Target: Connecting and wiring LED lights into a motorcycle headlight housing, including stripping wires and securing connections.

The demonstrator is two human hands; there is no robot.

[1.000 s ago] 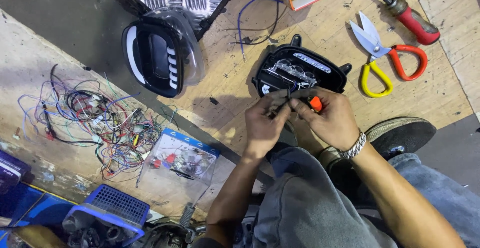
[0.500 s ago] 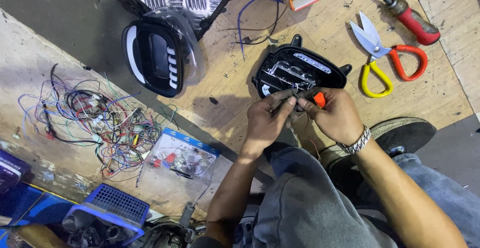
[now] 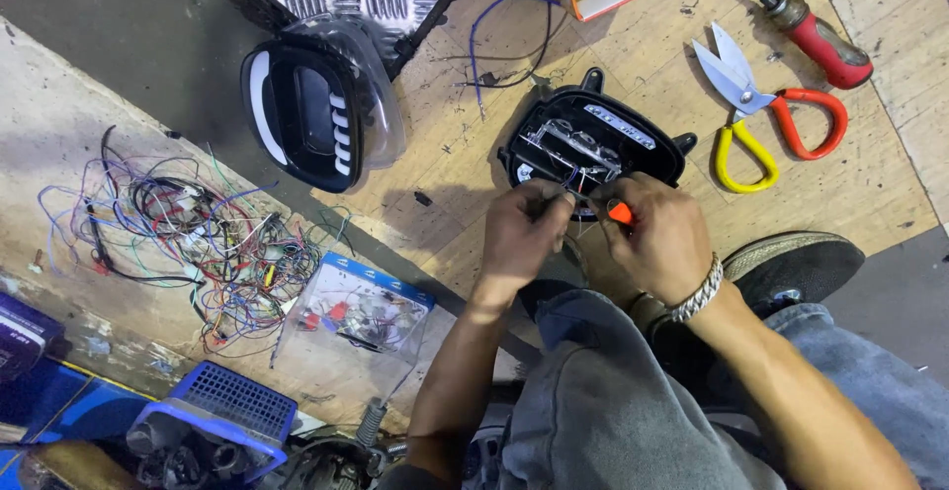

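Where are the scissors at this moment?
In the head view, the scissors, with one yellow and one red handle loop, lie on the wooden board at upper right, between the red-handled screwdriver and the black lamp housing.

We have a single view, from a camera worn on the person's head, looking almost straight down past the knees at the plywood floor. It sits close: the left hand [image 3: 521,233] and right hand [image 3: 657,238] fill the middle of the frame, forearms running off the lower edge. The black lamp housing [image 3: 593,139] lies just above them. The tangle of wires [image 3: 188,238] marks the left side, the scissors [image 3: 761,109] the upper right.
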